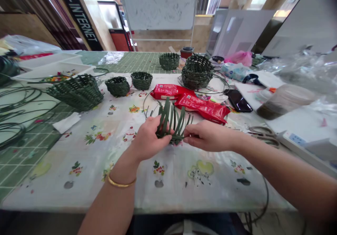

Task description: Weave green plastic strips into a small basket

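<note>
A small, partly woven dark green basket [172, 122] is held just above the printed tablecloth, its long flat strips standing up and fanning out. My left hand [151, 136] is closed on its left side, with the thumb along the near woven edge and the fingers partly hidden behind the strips. At the right edge, my right hand [202, 135] pinches a green weaving strand by the woven band. The strand is mostly hidden by the fingertips.
Beyond my hands lie red packets [202, 107] and a black phone [239, 100]. Finished green baskets [197, 73] stand at the back and left. To the right are scissors [263, 135], a power strip [297, 143] and a jar [284, 101]. Coiled strands [15, 129] lie left.
</note>
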`<move>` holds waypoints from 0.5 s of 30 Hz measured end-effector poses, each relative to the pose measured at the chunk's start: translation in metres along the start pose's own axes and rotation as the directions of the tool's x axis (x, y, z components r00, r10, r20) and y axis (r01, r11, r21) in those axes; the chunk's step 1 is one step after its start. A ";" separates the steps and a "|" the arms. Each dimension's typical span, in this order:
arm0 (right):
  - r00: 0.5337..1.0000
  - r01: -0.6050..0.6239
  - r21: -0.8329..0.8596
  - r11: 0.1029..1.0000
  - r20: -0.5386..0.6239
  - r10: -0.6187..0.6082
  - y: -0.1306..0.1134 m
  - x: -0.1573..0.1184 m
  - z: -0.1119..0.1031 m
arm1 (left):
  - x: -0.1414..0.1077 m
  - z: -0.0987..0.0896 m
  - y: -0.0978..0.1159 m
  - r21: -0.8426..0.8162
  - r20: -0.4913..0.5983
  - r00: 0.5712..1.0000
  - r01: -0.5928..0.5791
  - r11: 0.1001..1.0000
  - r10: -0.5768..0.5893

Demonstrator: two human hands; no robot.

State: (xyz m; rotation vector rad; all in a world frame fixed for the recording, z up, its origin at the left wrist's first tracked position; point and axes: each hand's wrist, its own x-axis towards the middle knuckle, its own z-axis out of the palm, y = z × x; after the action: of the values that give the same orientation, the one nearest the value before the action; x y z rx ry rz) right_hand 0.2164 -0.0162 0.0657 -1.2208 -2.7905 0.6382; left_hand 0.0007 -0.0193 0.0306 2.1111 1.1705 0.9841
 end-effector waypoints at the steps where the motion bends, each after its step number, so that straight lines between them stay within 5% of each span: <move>1: 0.999 0.032 0.063 0.997 0.037 -0.035 0.002 0.002 -0.003 | 0.000 -0.001 0.002 0.015 0.033 0.999 -0.031 0.999 0.031; 7: 1.000 0.013 0.098 0.995 0.013 -0.015 0.013 0.019 -0.001 | -0.002 -0.012 0.002 -0.070 0.210 0.975 -0.061 0.996 0.074; 12: 0.963 -0.148 -0.259 0.954 -0.257 0.079 0.017 0.019 0.007 | -0.002 -0.015 -0.001 -0.139 0.243 0.970 0.064 0.988 -0.028; 15: 0.909 -0.112 -0.465 0.878 -0.405 -0.098 0.015 0.016 0.005 | -0.001 -0.014 0.000 -0.145 0.228 0.972 0.084 0.986 -0.050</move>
State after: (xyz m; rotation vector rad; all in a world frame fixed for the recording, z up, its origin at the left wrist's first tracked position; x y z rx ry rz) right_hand 0.2147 0.0026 0.0533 -1.2401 -2.6294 -0.3267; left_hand -0.0112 -0.0190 0.0387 1.9875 1.0135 0.7572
